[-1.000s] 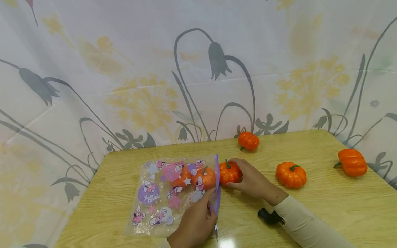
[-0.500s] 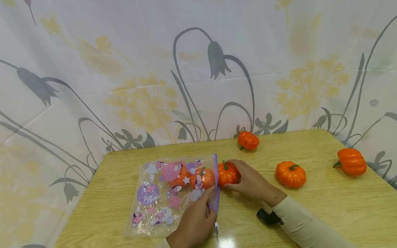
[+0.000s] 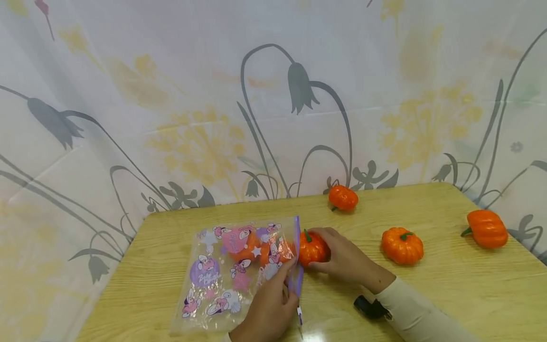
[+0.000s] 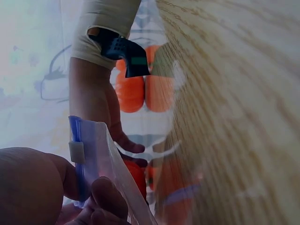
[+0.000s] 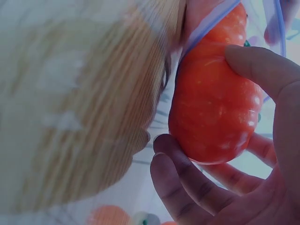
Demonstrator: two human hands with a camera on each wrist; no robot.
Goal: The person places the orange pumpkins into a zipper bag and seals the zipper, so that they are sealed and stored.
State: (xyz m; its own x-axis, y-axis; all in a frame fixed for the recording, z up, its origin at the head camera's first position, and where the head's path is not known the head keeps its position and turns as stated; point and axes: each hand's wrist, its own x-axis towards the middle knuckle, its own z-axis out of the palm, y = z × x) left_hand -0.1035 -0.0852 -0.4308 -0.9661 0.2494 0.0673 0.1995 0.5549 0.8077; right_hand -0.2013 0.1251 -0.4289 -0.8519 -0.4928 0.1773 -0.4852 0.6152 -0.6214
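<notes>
A clear zip bag point(image 3: 213, 289) printed with pink and purple cartoons lies flat, its purple-edged mouth facing right. My left hand point(image 3: 271, 304) pinches the mouth's near edge between thumb and fingers; the left wrist view shows a white slider point(image 4: 77, 152) there. Two orange toy pumpkins show through the plastic, the nearer-to-mouth pumpkin point(image 3: 273, 254) beside the other pumpkin point(image 3: 247, 251). With curled fingers and thumb, my right hand point(image 3: 342, 256) grips a third, green-stemmed pumpkin point(image 3: 311, 251) right at the mouth. In the right wrist view, the purple edge runs along this pumpkin's side.
On the wood-grain table point(image 3: 136, 275), a pumpkin point(image 3: 343, 198) sits at the back edge, another pumpkin point(image 3: 402, 245) right of my right hand, and one more pumpkin point(image 3: 487, 229) by the right edge. A flower-printed curtain point(image 3: 196, 95) hangs behind. A black wrist-camera mount point(image 3: 371, 307) juts from the right sleeve.
My right hand has pushed its pumpkin slightly left against the bag's mouth, and the nearest pumpkin inside has shifted left a little. The left hand keeps its place. The head view has tilted slightly.
</notes>
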